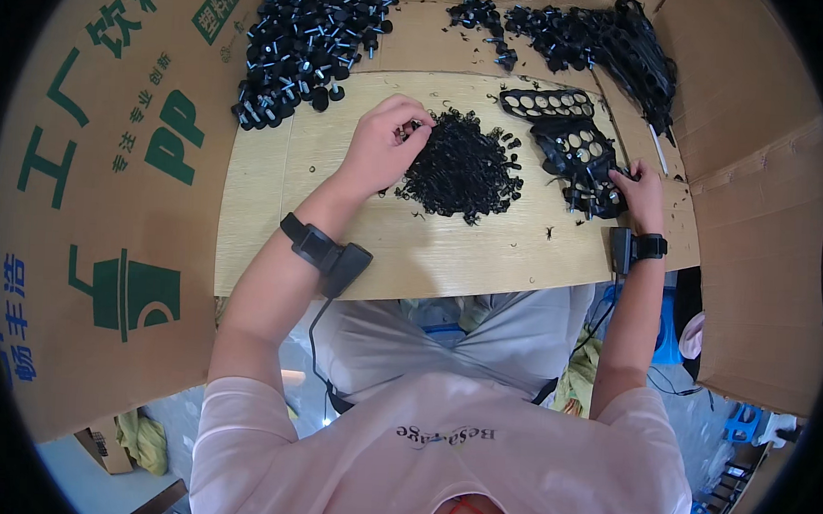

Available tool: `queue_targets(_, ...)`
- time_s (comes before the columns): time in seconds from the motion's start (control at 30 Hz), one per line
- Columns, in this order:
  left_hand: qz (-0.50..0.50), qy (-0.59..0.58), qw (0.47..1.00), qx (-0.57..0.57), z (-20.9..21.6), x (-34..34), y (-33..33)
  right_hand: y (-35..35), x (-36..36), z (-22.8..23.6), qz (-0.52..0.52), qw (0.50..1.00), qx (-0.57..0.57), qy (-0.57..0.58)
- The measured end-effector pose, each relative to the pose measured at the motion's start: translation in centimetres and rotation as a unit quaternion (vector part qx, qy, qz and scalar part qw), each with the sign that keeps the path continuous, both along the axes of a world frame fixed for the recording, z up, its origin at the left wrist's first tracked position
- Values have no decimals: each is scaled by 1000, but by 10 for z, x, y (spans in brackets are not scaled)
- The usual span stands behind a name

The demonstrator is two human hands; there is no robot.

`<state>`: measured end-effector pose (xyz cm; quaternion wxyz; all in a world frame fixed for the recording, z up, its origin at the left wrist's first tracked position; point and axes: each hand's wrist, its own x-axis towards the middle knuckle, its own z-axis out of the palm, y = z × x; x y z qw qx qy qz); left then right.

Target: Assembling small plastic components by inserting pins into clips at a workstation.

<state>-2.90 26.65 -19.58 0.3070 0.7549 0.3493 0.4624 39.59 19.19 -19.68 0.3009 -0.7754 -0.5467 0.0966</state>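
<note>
My left hand (391,144) is curled, thumb and fingers together, at the left edge of a heap of small black rubber-like scraps (466,167). Whatever lies between those fingertips is too small to make out. On the right, my right hand (642,192) pinches the edge of a black sheet with round holes (581,159). Metal bolt shanks poke out along that sheet's lower part. Just beyond it lies a flat black strip with a row of round holes (547,103).
Black-headed bolts (315,46) are piled at the far left. More bolts (550,38) and a bundle of black perforated sheets (636,55) lie at the far right. Cardboard walls (111,207) enclose the wooden board (338,254). Cabled black devices (621,251) are strapped to both wrists.
</note>
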Motion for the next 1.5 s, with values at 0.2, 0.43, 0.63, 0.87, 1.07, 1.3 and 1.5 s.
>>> queue_targets(0.2,3,1,1000,-3,0,0,-2,-3,17,-13,-16,911,151,384)
queue_targets(0.43,-15,15,1000,-11,6,2,-10,19,-45,45,99,963,227,105)
queue_targets(0.63,-23,9,1000,-8,2,4,-8,26,-91,61,102,981,139,-84)
queue_targets(0.87,-132,-135,965,-180,3,1,-8,38,-199,53,333,836,86,428)
queue_targets(1.07,-124,-191,947,-227,-4,5,-3,65,-228,4,367,768,83,518)
queue_targets(1.3,-96,-120,969,-193,0,1,-6,60,-227,4,371,807,140,438)
queue_targets(1.5,-74,-128,960,-240,3,9,-12,59,-220,-2,399,826,149,368)
